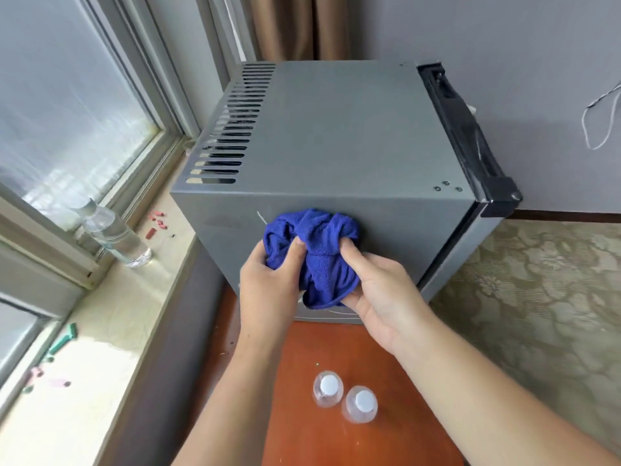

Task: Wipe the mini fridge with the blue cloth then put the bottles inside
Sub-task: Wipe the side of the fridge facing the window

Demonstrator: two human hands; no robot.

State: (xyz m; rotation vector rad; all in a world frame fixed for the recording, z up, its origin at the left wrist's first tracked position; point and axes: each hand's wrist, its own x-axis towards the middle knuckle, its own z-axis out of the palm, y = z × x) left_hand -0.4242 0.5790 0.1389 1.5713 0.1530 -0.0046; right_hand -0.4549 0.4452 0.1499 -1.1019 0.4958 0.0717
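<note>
A grey mini fridge (336, 136) stands on a wooden table (302, 432), its black door edge on the right side and shut. A bunched blue cloth (316, 243) lies against the fridge's near side wall. My left hand (268, 290) grips the cloth's left part, and my right hand (379, 297) pinches its right and lower part. Two small clear bottles with white caps, one (328, 388) left and one (360, 403) right, stand upright on the table below my hands.
A larger clear bottle (116, 233) lies on the window sill (111, 314) at the left, among small red and green bits. A brown curtain hangs behind the fridge. Patterned carpet (537, 297) is at the right, with a white cord (601, 119) on the wall.
</note>
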